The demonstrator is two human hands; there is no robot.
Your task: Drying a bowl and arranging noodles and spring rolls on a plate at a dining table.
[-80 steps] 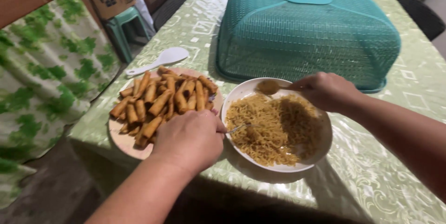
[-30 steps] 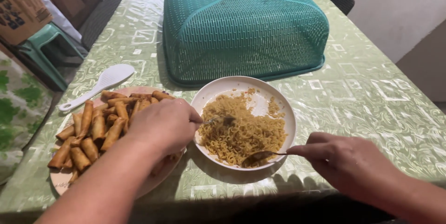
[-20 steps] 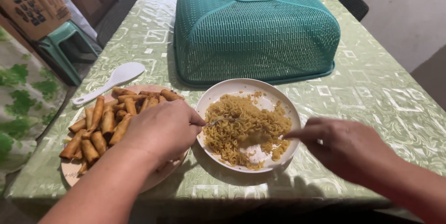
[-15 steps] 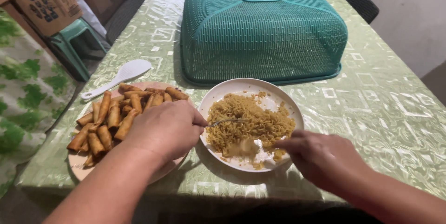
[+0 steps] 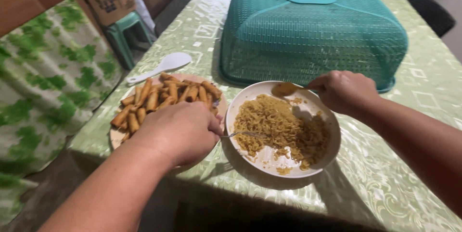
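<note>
Presently, the left hand (image 5: 180, 133) has its fingers clamped on a thin metal fork (image 5: 243, 135), tines in the yellow fried noodles (image 5: 279, 126) on the round white plate (image 5: 332, 148). The right hand (image 5: 344, 91) pinches a metal spoon (image 5: 285, 89) at the plate's far rim.

Risks: the plate sits near the tabletop's (image 5: 433, 97) front edge, so a hard push could tip it or spill noodles. The left wrist overhangs the pink plate of fried spring rolls (image 5: 159, 99) at the front-left corner. The teal mesh food cover (image 5: 313, 30) crowds the far side; open room lies right.

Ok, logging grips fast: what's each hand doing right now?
Left hand: closed on the fork, tines in the noodles.
Right hand: closed on the spoon, over the plate's far rim.
</note>
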